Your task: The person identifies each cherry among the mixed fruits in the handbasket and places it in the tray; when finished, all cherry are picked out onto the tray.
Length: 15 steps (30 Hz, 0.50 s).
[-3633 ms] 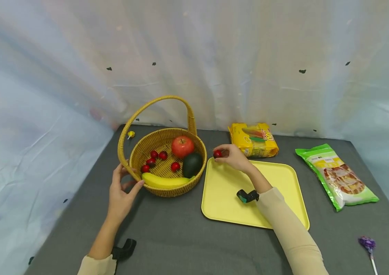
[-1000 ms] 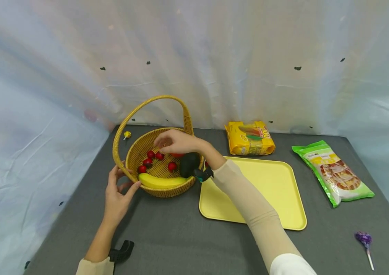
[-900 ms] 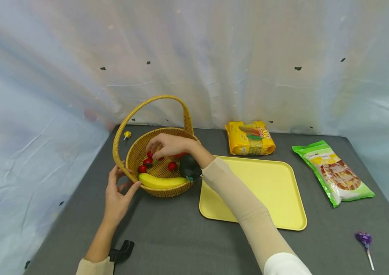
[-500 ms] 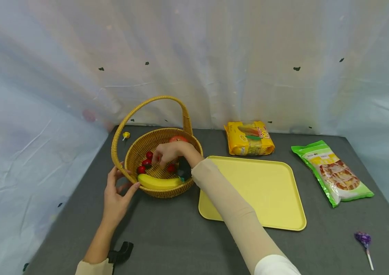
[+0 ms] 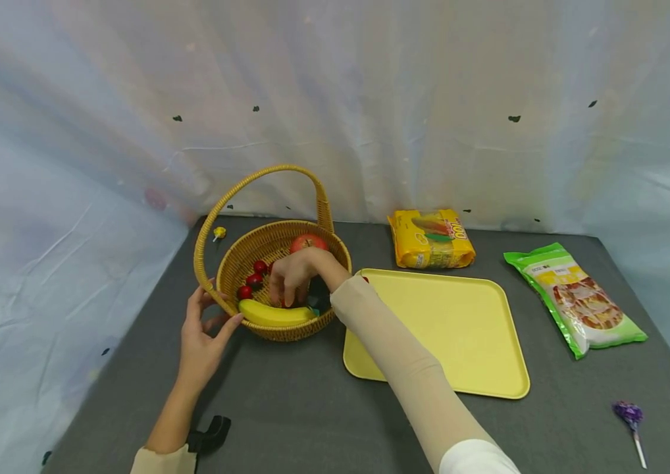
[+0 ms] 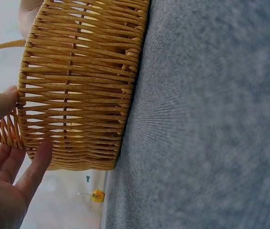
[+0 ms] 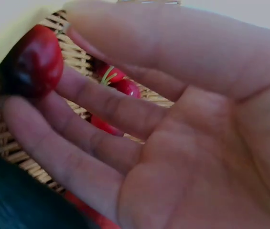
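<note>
Pale, creased sheeting [image 5: 418, 99] hangs behind a desk [image 5: 287, 408] covered in dark grey cloth, where a person reaches into a round, golden-brown wicker basket [image 5: 290, 332] with a tall arched handle. The right hand [image 5: 298, 271], over the middle of the basket a moment ago, now dips nearer the front, at a small, glossy, dark-red round fruit [image 7: 35, 62] inside the basket, near a curved yellow banana [image 5: 276, 315] and a smooth, dark-green oval fruit [image 7: 25, 200]. Its fingers gather about the small fruit; whether thumb and fingertips pinch it, the views cannot tell. The left hand [image 5: 205, 336] stays at the handle's foot, gripping the woven rim between thumb and fingers, apparently to steady it.

Other small red fruits [image 5: 255, 281] cluster to the left, and a large red apple [image 5: 308, 243] sits at the back. Earlier, the right hand pinched one such fruit over the corner of a flat, yellow rectangular tray [image 5: 441, 329]; now a sliver of red [image 5: 366, 279] shows there, mostly hidden by a beige sleeve [image 5: 394, 345]. The shift suggests attention has settled on another single piece. Behind the tray lies a yellow plastic packet [image 5: 432, 238]; to its right, a green-and-white bag [image 5: 578, 296].
</note>
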Each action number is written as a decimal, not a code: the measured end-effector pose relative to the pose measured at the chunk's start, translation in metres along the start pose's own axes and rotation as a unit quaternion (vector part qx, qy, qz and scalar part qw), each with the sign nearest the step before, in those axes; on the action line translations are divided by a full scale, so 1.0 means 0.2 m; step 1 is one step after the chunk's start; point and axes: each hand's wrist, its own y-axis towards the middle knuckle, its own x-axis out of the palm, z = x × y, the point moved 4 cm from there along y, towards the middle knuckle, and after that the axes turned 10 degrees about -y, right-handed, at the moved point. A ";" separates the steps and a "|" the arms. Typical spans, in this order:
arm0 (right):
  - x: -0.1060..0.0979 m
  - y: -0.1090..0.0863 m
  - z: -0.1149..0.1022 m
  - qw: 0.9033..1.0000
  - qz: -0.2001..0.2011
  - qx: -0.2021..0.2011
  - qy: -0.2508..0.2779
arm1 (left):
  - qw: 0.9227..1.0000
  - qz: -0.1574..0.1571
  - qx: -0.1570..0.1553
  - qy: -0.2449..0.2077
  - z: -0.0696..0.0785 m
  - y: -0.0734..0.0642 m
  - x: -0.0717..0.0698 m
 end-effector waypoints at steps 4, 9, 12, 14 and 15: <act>0.00 0.00 0.01 1.000 0.002 0.015 0.004 | 1.000 0.000 -0.004 -0.002 0.00 0.00 0.00; -0.01 -0.01 0.00 1.000 0.006 -0.001 0.016 | 1.000 0.000 -0.004 -0.006 0.00 0.00 0.00; -0.02 -0.04 -0.01 0.999 0.026 -0.035 0.013 | 1.000 0.000 -0.007 -0.008 -0.01 0.00 0.00; -0.04 -0.09 0.00 0.996 0.054 -0.065 -0.001 | 1.000 -0.001 -0.009 -0.009 -0.01 0.00 0.00; -0.05 -0.12 0.00 0.994 0.072 -0.082 -0.009 | 1.000 -0.001 -0.009 -0.010 -0.01 0.00 0.00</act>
